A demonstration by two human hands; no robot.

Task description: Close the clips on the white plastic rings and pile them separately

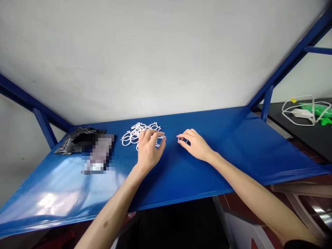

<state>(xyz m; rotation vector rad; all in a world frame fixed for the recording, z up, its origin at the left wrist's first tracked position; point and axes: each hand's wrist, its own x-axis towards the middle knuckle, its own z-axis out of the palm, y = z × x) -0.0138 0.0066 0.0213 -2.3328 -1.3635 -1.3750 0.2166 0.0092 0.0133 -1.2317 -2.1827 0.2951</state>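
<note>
Right grip nearly closed; holds ring.

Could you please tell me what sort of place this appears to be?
Probably an indoor work corner, though I can't be certain: a blue table stands against a pale wall, with a pile of white rings on it.

Glossy blue tabletop beneath loose white rings, a crumpled black bag and a blurred object.

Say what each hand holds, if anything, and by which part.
Right hand: a white ring, pinched at its rim. Left hand: at the white ring pile; hold unclear.
</note>
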